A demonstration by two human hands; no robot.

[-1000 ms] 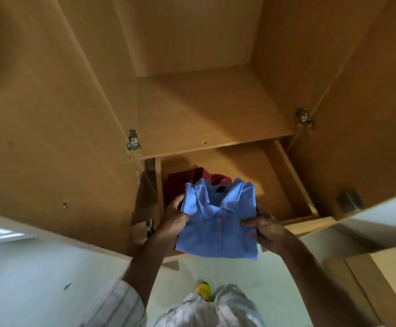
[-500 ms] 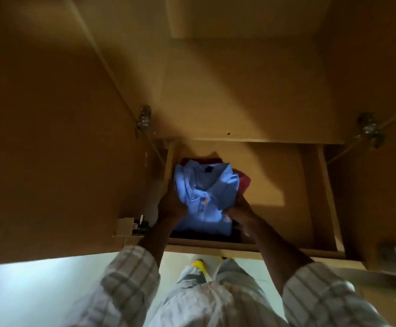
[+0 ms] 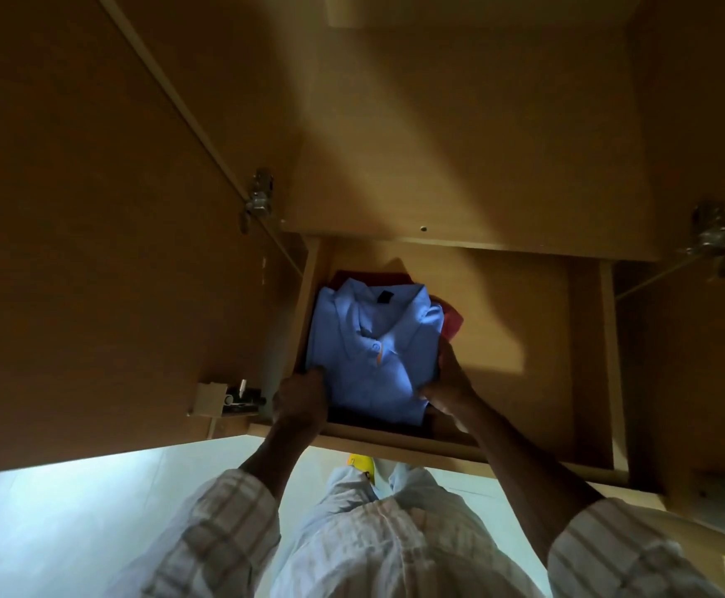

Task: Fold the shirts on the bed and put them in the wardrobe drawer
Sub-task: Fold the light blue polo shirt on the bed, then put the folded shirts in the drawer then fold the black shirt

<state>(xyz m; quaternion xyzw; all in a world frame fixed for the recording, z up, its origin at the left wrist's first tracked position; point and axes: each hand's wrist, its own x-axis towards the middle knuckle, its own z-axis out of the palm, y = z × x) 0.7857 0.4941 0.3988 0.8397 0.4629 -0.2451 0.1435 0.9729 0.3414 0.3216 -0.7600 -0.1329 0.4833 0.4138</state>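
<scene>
Both hands, left hand [image 3: 302,392] and right hand [image 3: 447,377], grip folded blue shirt [image 3: 373,351] atop red shirt [image 3: 449,321] in drawer [image 3: 524,321]; careless withdrawal likely drags folds loose.

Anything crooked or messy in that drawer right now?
Slightly. The blue shirt sits folded on top, both hands at its near corners, but the red shirt beneath pokes out unevenly past its right edge, so the stack in the drawer isn't squared.

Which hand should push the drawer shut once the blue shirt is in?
Probably the left hand: it grips the shirt at the drawer's front edge. The right hand reaches deeper inside.
</scene>
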